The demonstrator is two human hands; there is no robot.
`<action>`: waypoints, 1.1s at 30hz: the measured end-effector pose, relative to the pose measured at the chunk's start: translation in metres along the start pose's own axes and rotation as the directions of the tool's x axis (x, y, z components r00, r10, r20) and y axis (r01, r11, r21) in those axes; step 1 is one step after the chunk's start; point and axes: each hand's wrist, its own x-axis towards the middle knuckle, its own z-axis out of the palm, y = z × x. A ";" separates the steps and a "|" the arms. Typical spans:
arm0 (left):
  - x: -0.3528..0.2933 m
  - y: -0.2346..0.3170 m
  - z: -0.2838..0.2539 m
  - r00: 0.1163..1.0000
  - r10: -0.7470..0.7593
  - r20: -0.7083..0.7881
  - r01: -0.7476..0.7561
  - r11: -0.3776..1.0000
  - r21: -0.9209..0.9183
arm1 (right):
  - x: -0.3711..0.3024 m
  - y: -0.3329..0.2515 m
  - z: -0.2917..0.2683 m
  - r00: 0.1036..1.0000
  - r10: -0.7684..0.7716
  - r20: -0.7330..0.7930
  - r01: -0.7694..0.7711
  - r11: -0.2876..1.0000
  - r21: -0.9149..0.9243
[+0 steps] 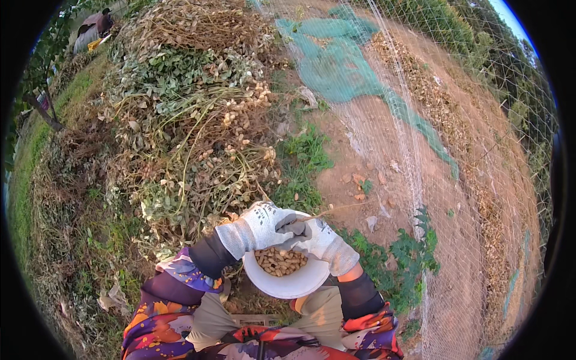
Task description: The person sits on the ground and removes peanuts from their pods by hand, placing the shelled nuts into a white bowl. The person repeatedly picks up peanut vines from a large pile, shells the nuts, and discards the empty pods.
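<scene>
A white bucket stands between my knees, with unshelled peanuts inside it. Over its far rim my two hands meet, both in white gloves with grey fingers. My left hand is closed, its fingertips against those of the right; whatever they pinch is hidden. My right hand is closed too, and a thin dry peanut stem sticks out beside its fingers towards the right. Just beyond the hands lies a heap of pulled peanut plants, with clusters of peanuts still on their roots.
Green mesh netting lies on the bare soil at the far right. A wire-like net fence runs along the right side. Leafy weeds grow right of the bucket. Another person is at the far left, near a small tree.
</scene>
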 end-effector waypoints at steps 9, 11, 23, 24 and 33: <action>-0.004 0.003 -0.012 0.991 -0.010 0.132 0.107 0.653 -0.749 | -0.006 0.009 0.004 0.992 -0.129 -0.018 0.129 0.953 0.276; -0.005 -0.001 -0.012 0.994 0.037 0.099 0.054 0.623 -0.780 | -0.011 -0.004 0.014 0.971 -0.238 -0.029 0.239 0.953 0.187; 0.001 0.011 0.002 0.997 -0.062 0.042 0.046 0.947 0.317 | 0.004 -0.002 0.007 0.963 -0.105 -0.249 -0.220 0.229 -0.948; 0.006 0.008 0.012 0.999 -0.030 0.020 0.022 0.940 0.341 | 0.008 0.008 0.006 0.926 -0.156 -0.344 -0.322 0.151 -0.935; 0.012 -0.010 0.034 0.998 -0.065 0.006 0.056 0.890 0.453 | 0.040 0.027 0.002 0.854 -0.051 -0.517 -0.513 0.079 -0.855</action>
